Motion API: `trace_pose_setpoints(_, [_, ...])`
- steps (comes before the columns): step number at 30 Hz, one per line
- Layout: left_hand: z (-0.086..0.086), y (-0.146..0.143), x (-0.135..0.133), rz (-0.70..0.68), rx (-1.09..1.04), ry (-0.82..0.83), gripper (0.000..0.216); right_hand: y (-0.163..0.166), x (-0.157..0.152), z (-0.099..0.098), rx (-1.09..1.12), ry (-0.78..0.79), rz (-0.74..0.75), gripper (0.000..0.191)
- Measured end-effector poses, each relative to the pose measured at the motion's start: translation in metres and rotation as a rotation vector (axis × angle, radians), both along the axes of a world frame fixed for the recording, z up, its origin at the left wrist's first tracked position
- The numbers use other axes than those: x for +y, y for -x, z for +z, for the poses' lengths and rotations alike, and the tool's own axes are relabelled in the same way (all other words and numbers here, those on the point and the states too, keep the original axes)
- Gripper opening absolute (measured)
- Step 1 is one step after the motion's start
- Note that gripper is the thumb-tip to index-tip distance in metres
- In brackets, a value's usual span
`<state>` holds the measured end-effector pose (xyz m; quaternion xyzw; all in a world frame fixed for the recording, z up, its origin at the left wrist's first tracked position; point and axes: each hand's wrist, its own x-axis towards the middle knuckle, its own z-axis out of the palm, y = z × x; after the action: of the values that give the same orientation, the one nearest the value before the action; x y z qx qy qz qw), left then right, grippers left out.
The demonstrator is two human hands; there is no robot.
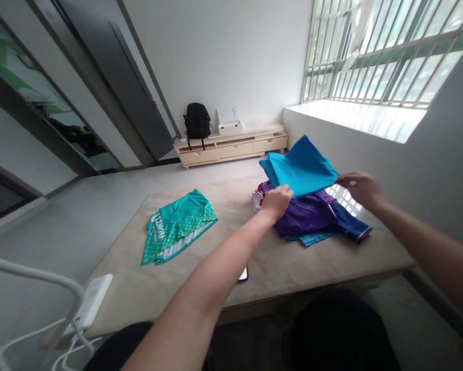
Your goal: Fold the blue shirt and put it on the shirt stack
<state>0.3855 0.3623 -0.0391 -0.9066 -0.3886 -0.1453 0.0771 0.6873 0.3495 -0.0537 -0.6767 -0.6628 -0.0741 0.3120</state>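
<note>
Both hands [277,202] [361,188] grip the blue cloth's [303,167] opposite edges above the pile [309,219].

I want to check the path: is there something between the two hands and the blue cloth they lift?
Nothing visible does. The left hand and right hand already grip the blue cloth at its edges, above the pile of clothes.

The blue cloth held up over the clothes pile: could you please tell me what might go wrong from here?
1. Both hands, left and right, grip the blue cloth only at its near edge, so it could sag or unfold.
2. It hangs right above the purple garment, which it might drag or rumple.
3. The phone lies under the left forearm near the table edge and could be knocked off.
</note>
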Motion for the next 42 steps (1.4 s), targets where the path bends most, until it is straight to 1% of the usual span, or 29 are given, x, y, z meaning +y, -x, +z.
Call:
trace_pose_setpoints(2, [-0.05,-0.014,-0.002,-0.015,0.058,0.082,0.01,-0.007,0.002,-0.061,0.006,0.076,-0.018,0.019])
trace_pose_setpoints(3, [-0.072,-0.018,-0.006,-0.019,0.077,0.119,0.007,-0.012,-0.001,-0.087,0.01,0.103,-0.022,0.019])
trace_pose_setpoints(4, [-0.091,-0.021,-0.011,-0.024,0.089,0.153,0.008,-0.016,-0.005,-0.109,0.017,0.122,-0.022,0.019])
trace_pose_setpoints(5, [-0.108,-0.022,-0.017,-0.028,0.094,0.183,0.01,-0.02,-0.011,-0.127,0.027,0.13,-0.022,0.018])
trace_pose_setpoints(6, [-0.12,-0.022,-0.024,-0.035,0.095,0.21,0.012,-0.023,-0.019,-0.14,0.039,0.135,-0.018,0.017])
trace_pose_setpoints(8, [-0.137,-0.014,-0.038,-0.059,0.089,0.258,0.014,-0.025,-0.038,-0.156,0.068,0.141,0.001,0.021])
trace_pose_setpoints(10, [-0.146,0.005,-0.046,-0.078,0.077,0.296,0.019,-0.022,-0.062,-0.161,0.109,0.138,0.004,0.03])
trace_pose_setpoints(11, [-0.147,0.019,-0.047,-0.072,0.069,0.309,0.023,-0.018,-0.076,-0.162,0.134,0.129,-0.012,0.036])
trace_pose_setpoints(12, [-0.148,0.038,-0.047,-0.047,0.061,0.317,0.027,-0.012,-0.093,-0.161,0.168,0.121,-0.043,0.043])
trace_pose_setpoints(14, [-0.147,0.09,-0.04,0.074,0.04,0.312,0.033,0.007,-0.135,-0.16,0.257,0.126,-0.137,0.054])
trace_pose_setpoints(16, [-0.142,0.159,-0.03,0.279,0.017,0.281,0.032,0.032,-0.185,-0.161,0.344,0.185,-0.218,0.056])
trace_pose_setpoints(17, [-0.139,0.196,-0.025,0.401,0.006,0.26,0.033,0.046,-0.211,-0.162,0.383,0.229,-0.231,0.054])
trace_pose_setpoints(19, [-0.133,0.27,-0.019,0.631,-0.014,0.223,0.039,0.075,-0.258,-0.165,0.498,0.313,-0.21,0.051])
trace_pose_setpoints(20, [-0.132,0.304,-0.019,0.726,-0.022,0.216,0.042,0.089,-0.277,-0.167,0.544,0.336,-0.188,0.053])
trace_pose_setpoints(22, [-0.135,0.357,-0.022,0.839,-0.027,0.233,0.044,0.112,-0.304,-0.17,0.575,0.343,-0.146,0.061])
trace_pose_setpoints(23, [-0.138,0.376,-0.026,0.863,-0.029,0.244,0.042,0.122,-0.311,-0.171,0.548,0.333,-0.132,0.067])
trace_pose_setpoints(25, [-0.147,0.4,-0.033,0.873,-0.036,0.259,0.037,0.136,-0.314,-0.17,0.475,0.325,-0.122,0.071])
trace_pose_setpoints(27, [-0.156,0.411,-0.036,0.871,-0.053,0.263,0.033,0.143,-0.308,-0.167,0.428,0.346,-0.129,0.069])
trace_pose_setpoints(31, [-0.164,0.414,-0.03,0.912,-0.097,0.285,0.029,0.151,-0.299,-0.154,0.344,0.369,-0.124,0.065])
trace_pose_setpoints(34, [-0.163,0.415,-0.021,0.939,-0.137,0.33,0.027,0.174,-0.293,-0.137,0.139,0.26,-0.082,0.064])
trace_pose_setpoints(36, [-0.161,0.416,-0.018,0.94,-0.156,0.373,0.028,0.208,-0.281,-0.128,0.043,0.183,-0.008,0.064])
trace_pose_setpoints(37, [-0.16,0.417,-0.018,0.939,-0.162,0.397,0.028,0.23,-0.27,-0.127,0.051,0.175,0.04,0.066])
trace_pose_setpoints(38, [-0.159,0.418,-0.019,0.938,-0.165,0.422,0.028,0.255,-0.258,-0.129,0.113,0.201,0.081,0.068])
trace_pose_setpoints(39, [-0.158,0.42,-0.021,0.936,-0.167,0.446,0.028,0.281,-0.243,-0.133,0.214,0.252,0.113,0.071])
trace_pose_setpoints(42, [-0.154,0.427,-0.032,0.928,-0.166,0.51,0.028,0.354,-0.199,-0.16,0.283,0.279,0.125,0.094])
